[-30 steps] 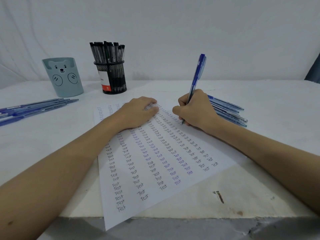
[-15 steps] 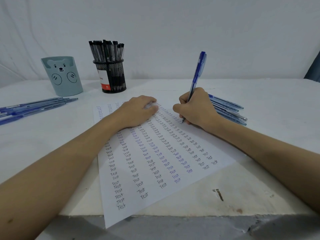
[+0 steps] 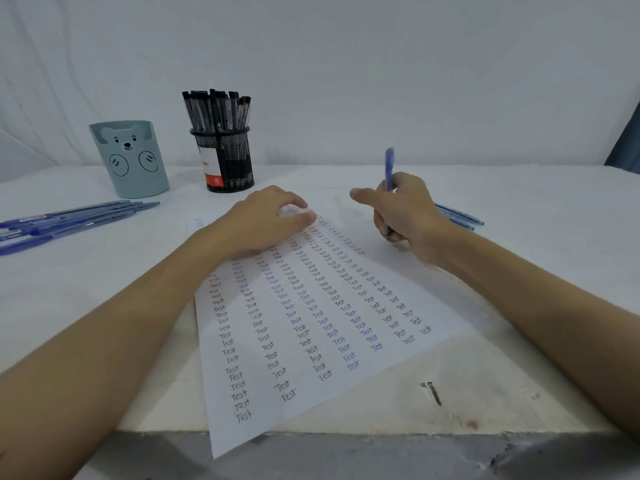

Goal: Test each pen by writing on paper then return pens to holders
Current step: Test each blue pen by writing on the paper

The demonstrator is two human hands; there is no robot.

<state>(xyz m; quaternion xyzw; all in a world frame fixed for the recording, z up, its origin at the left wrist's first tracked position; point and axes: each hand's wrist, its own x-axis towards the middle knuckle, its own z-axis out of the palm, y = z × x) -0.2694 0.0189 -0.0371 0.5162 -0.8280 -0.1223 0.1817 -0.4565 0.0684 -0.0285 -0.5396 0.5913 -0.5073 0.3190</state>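
A white sheet of paper (image 3: 311,341) filled with columns of the word "Test" lies slanted on the table. My left hand (image 3: 266,223) rests flat on its upper part. My right hand (image 3: 401,213) grips a blue pen (image 3: 389,168) upright just off the paper's upper right edge, forefinger stretched out to the left, the tip hidden under the hand. A black mesh holder (image 3: 225,161) full of black pens stands at the back. A teal bear-face holder (image 3: 130,161) stands to its left.
Several blue pens (image 3: 69,220) lie in a loose row at the left of the white table. More blue pens (image 3: 457,216) lie behind my right hand. The paper's near corner overhangs the table's front edge (image 3: 381,431). A dark mark (image 3: 433,393) sits near the front.
My right hand has lifted the pen off the paper and shifted right, the pen now more upright and the forefinger extended. My left hand has stayed on the sheet.
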